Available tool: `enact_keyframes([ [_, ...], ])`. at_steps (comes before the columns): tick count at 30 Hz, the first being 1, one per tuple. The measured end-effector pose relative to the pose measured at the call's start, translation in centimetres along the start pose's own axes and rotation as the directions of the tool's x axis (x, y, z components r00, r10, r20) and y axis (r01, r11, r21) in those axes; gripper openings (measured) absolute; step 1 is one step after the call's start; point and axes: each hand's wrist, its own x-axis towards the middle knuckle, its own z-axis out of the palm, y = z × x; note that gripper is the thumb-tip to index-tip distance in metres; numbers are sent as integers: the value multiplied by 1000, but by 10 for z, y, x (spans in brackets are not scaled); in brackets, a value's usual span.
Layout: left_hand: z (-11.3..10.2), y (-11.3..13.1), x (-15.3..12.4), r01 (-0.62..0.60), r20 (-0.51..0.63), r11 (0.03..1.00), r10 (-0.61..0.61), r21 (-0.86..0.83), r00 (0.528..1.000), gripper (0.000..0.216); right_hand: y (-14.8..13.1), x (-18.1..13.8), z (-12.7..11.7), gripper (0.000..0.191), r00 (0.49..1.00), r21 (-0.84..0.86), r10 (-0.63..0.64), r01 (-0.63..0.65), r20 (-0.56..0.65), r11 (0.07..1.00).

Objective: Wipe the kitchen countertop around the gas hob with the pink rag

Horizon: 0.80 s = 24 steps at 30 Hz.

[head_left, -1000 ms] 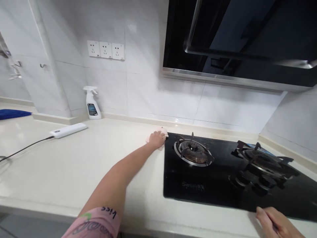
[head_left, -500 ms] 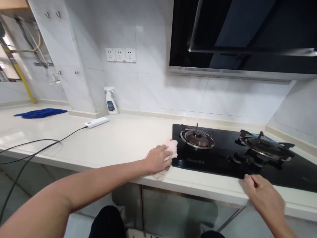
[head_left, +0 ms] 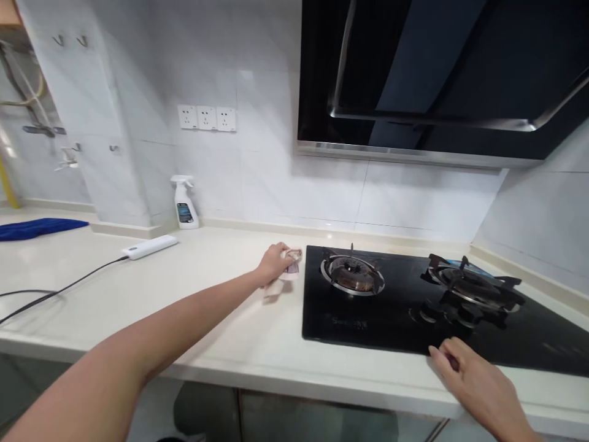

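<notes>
My left hand (head_left: 273,265) is closed on a pale pinkish cloth (head_left: 289,268), pressed to the white countertop (head_left: 221,319) just left of the black gas stove (head_left: 391,334). Part of the cloth hangs loose below the fingers. Curled into a loose fist, my right hand (head_left: 473,377) rests at the stove's front edge, and no object shows in it. The left burner (head_left: 352,274) is the closer of the two to the cloth.
A white spray bottle (head_left: 184,205) stands by the wall. Left of it lie a white device (head_left: 151,245) with a black cable (head_left: 78,282) and a blue cloth (head_left: 39,228). The dark range hood (head_left: 414,80) juts out above the stove. Wall sockets (head_left: 207,118) sit above the counter.
My left hand has slid the cloth away from me along the stove's left side, towards the wall. My right hand stays at the stove's front edge. The view has shifted.
</notes>
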Motion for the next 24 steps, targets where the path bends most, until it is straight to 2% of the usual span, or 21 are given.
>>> enact_keyframes([
  [3,26,6,61,0,-3,1000,0,9,1000,33,10,-1,6,50,999,-6,22,-22,45,1000],
  [6,64,11,108,-49,41,998,48,38,998,38,22,-1,11,51,996,-9,55,-54,77,999],
  [9,104,12,141,-121,160,989,107,80,981,44,29,-3,12,50,995,-2,72,-72,71,997],
  [12,132,9,160,-171,285,977,129,127,950,59,29,-6,9,51,994,5,86,-86,68,996],
  [14,139,7,165,-192,335,969,131,156,933,62,27,-8,7,52,993,3,95,-95,64,995],
  [17,137,7,158,-230,370,955,149,186,917,58,25,-8,5,52,995,6,89,-89,52,996],
  [24,113,19,91,-259,334,928,162,269,928,56,16,-3,3,51,991,14,122,-123,49,992],
])
